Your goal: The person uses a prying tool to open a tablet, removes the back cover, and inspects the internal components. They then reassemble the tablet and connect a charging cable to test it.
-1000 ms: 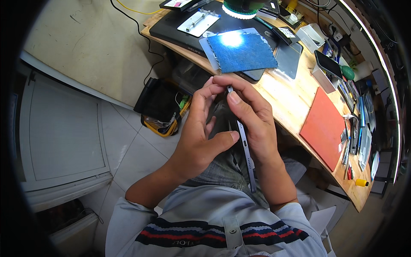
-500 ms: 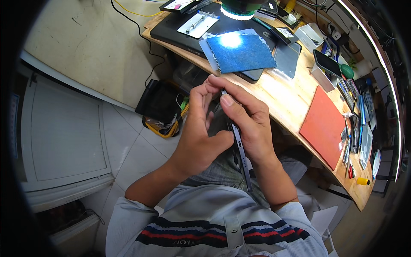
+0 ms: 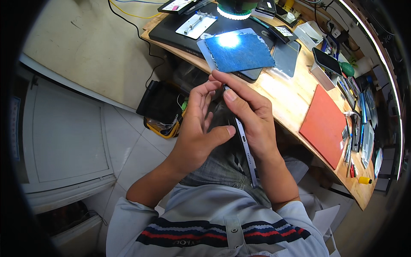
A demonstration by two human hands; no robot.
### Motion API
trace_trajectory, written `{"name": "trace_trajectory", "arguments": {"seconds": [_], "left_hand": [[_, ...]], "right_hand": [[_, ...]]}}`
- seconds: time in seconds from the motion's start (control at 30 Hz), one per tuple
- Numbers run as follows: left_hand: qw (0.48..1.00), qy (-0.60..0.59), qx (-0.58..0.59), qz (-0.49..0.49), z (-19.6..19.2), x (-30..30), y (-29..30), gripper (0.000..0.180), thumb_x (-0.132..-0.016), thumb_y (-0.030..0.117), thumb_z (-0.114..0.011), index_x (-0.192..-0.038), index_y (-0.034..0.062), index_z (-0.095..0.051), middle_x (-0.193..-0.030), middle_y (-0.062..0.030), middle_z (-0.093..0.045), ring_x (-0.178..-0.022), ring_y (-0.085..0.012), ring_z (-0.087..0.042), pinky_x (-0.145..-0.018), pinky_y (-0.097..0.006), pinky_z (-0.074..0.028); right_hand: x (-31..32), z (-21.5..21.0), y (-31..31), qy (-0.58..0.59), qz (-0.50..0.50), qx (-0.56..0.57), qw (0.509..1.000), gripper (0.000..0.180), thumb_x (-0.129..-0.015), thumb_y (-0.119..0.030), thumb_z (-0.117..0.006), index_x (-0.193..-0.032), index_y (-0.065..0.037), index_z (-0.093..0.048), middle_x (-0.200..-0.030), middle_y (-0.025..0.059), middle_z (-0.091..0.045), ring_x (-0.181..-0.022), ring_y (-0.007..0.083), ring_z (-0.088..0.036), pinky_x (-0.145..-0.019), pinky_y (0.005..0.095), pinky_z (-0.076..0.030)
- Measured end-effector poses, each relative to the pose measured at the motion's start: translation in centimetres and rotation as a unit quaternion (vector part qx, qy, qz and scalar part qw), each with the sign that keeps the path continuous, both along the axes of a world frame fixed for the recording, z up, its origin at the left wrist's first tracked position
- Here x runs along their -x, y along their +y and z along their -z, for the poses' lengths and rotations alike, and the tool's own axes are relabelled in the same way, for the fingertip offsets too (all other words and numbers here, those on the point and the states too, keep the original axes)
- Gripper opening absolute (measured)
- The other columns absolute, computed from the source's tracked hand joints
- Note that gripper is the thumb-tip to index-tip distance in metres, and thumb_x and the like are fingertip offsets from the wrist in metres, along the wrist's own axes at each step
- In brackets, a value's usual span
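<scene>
Your left thumb (image 3: 223, 133) is straighter than it was half a second ago, when it was bent, and its nail now shows; the near end of the slim device (image 3: 245, 145) has swung a little toward your right forearm; the blue cloth (image 3: 244, 55) and red mat (image 3: 323, 128) keep their places on the bench (image 3: 282, 96).

The device is edge-on, so its broad faces are hard to make out; its far end is partly covered by your right thumb (image 3: 233, 98), and most of your right fingers are hidden behind it.

It slants above your lap, off the bench's near edge, port and small holes facing up; your right hand (image 3: 259, 128) is closed around its far part — thumb on the edge, palm along its right side; your left hand (image 3: 192, 137) is half curled, thumb and fingers well apart, the thumb tip right at the device's left side — whether it grips, I cannot tell.
</scene>
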State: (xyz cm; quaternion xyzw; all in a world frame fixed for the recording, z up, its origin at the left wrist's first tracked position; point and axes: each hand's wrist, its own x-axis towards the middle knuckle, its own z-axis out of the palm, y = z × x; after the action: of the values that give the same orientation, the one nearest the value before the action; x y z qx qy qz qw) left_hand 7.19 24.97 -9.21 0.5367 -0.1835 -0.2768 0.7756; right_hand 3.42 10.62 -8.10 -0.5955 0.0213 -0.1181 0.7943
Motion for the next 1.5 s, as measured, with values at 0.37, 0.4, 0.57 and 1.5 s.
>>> {"name": "trace_trajectory", "arguments": {"seconds": [0.37, 0.4, 0.57, 1.5], "left_hand": [[0.998, -0.040, -0.037, -0.013, -0.8, 0.1, 0.0, 0.079, -0.076, 0.001, -0.060, -0.147, 0.0052, -0.026, -0.155, -0.0196, -0.030, -0.151, -0.0295, -0.023, -0.119, -0.049, -0.020], [0.998, -0.034, -0.040, -0.018, -1.0, 0.2, 0.0, 0.079, -0.076, 0.000, -0.060, -0.147, 0.0050, -0.026, -0.155, -0.0197, -0.030, -0.151, -0.0295, -0.024, -0.118, -0.049, -0.021], [0.997, -0.061, -0.024, -0.045, -0.3, 0.2, -0.2, 0.074, -0.077, -0.004, -0.056, -0.145, 0.0034, -0.028, -0.150, -0.0163, -0.035, -0.147, -0.0290, -0.030, -0.117, -0.044, -0.026], [0.654, -0.744, -0.123, 0.061, -3.3, 2.4, -11.5, 0.035, -0.078, 0.026, -0.083, -0.101, 0.0071, -0.064, -0.088, -0.0052, -0.061, -0.080, -0.0232, -0.058, -0.082, -0.042, -0.040]], "right_hand": [[0.1, 1.0, 0.7, -0.017, -0.026, 0.000, 1.000, 0.037, -0.103, -0.017, -0.061, -0.137, -0.003, -0.063, -0.128, 0.0062, -0.063, -0.106, 0.0098, -0.058, -0.084, 0.0246, -0.051], [0.1, 1.1, 0.8, -0.017, -0.028, 0.000, 0.999, 0.037, -0.103, -0.017, -0.061, -0.137, -0.004, -0.063, -0.128, 0.0061, -0.063, -0.107, 0.0097, -0.058, -0.085, 0.0246, -0.050], [-0.1, 1.0, 1.0, -0.025, -0.021, 0.008, 0.999, 0.037, -0.102, -0.017, -0.061, -0.137, -0.004, -0.063, -0.124, 0.0046, -0.065, -0.105, 0.0087, -0.057, -0.085, 0.0238, -0.049], [21.6, 0.7, -29.1, 0.427, 0.438, 0.521, 0.595, 0.036, -0.083, -0.040, -0.077, -0.088, -0.004, -0.078, -0.083, 0.0143, -0.075, -0.081, 0.0286, -0.073, -0.075, 0.0404, -0.054]]}}
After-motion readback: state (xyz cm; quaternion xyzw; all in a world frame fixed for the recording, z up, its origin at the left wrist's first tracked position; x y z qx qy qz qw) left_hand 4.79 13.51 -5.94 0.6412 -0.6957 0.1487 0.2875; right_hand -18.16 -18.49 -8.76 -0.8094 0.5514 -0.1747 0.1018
